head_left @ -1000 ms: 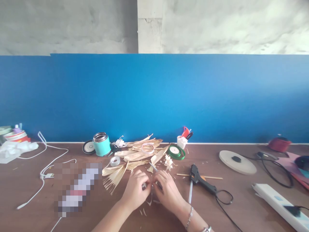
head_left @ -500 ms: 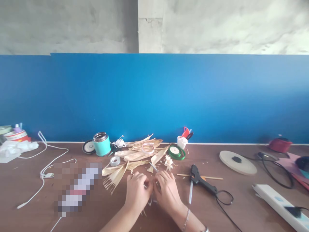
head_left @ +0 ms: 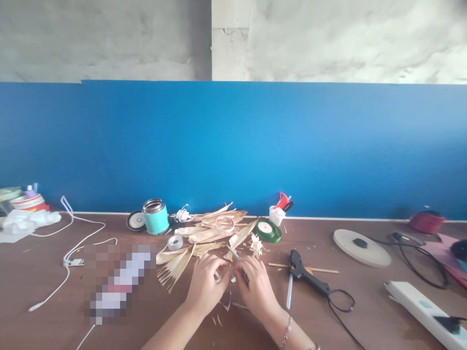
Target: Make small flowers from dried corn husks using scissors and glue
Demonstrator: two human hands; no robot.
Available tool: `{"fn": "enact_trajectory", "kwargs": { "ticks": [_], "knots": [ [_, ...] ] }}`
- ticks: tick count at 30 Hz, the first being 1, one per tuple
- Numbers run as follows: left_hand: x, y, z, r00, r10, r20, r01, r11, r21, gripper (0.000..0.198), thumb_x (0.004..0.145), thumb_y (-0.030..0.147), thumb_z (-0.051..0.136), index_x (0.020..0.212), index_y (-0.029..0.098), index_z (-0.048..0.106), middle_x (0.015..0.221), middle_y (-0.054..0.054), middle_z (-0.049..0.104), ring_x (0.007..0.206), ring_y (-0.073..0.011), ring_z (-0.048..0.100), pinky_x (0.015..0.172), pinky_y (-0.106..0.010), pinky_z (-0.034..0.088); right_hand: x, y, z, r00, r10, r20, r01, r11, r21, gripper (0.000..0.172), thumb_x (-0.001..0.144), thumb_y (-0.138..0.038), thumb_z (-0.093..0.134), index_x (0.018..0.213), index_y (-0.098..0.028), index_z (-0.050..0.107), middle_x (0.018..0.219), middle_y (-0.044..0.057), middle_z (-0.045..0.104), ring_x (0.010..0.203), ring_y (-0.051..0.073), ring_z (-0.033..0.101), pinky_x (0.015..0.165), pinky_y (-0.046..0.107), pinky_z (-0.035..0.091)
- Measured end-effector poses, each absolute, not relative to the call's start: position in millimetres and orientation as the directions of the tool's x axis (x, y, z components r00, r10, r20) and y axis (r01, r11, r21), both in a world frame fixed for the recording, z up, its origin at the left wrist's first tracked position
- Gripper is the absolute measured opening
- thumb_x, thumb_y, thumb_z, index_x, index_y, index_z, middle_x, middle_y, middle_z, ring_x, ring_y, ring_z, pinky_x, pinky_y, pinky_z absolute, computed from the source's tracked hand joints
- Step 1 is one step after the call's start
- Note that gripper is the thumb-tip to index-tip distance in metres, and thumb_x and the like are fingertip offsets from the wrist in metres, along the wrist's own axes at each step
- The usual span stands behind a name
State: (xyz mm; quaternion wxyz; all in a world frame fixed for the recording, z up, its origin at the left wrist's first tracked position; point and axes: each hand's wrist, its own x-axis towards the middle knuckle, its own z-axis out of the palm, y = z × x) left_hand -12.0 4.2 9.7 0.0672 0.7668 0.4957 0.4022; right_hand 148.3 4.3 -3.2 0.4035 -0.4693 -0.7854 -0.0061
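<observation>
Over the middle of the table my left hand (head_left: 206,282) is closed, thumb and fingers pinching a small pale piece of corn husk (head_left: 218,277) that is mostly hidden. Close beside it, my right hand (head_left: 255,287) is curled around scissors; a grey blade (head_left: 232,252) sticks out beyond the fingers and a dark handle shows in the palm. The fingertips of both hands nearly meet. Husk scraps (head_left: 226,305) lie below them. Dried corn husks (head_left: 207,236), one cut into a fringe (head_left: 173,272), spread behind the hands, near a pale husk flower (head_left: 256,246).
A black glue gun (head_left: 308,274) rests across a wooden stick (head_left: 324,271) at right. Green ribbon (head_left: 270,231), clear tape (head_left: 175,242) and a turquoise flask (head_left: 155,218) stand behind. A power strip (head_left: 419,304) is far right, white cables (head_left: 67,253) left.
My hands have drawn slightly apart and turned, showing more of the pale piece in the left and the dark handle in the right. The whole view has shifted slightly.
</observation>
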Motion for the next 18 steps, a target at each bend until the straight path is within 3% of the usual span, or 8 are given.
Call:
{"fn": "enact_trajectory", "kwargs": {
  "ticks": [6,13,18],
  "knots": [
    [-9.7,5.6,3.4,0.241,0.786,0.57,0.721,-0.538,0.437,0.017,0.081,0.013,0.049,0.068,0.02,0.057,0.068,-0.002,0.062,0.073,-0.0197,0.056,0.071,-0.034,0.041,146.4,2.0,-2.1,-0.252,0.752,0.609,0.727,0.563,-0.394,0.011,0.084,-0.012,0.05,0.085,-0.021,0.057,0.081,0.002,0.061,0.077,0.018,0.056,0.069,0.029,0.037],
    [-2.8,1.6,1.7,0.242,0.772,0.589,0.765,-0.524,0.373,0.018,0.075,0.008,0.051,0.061,0.019,0.051,0.063,0.0,0.057,0.07,-0.018,0.054,0.067,-0.031,0.035,141.3,2.1,-8.3,-0.187,0.743,0.643,0.729,0.543,-0.416,0.016,0.075,-0.007,0.05,0.065,-0.019,0.051,0.066,0.0,0.056,0.065,0.016,0.052,0.063,0.027,0.033],
    [-1.6,2.2,-3.0,0.209,0.751,0.626,0.785,-0.51,0.351,0.018,0.076,0.011,0.053,0.06,0.019,0.051,0.06,0.001,0.056,0.068,-0.0174,0.053,0.067,-0.031,0.033,138.0,2.5,-10.9,-0.105,0.728,0.677,0.757,0.5,-0.42,0.016,0.071,-0.007,0.049,0.061,-0.019,0.046,0.062,-0.001,0.052,0.062,0.016,0.049,0.062,0.026,0.032]
  ]
}}
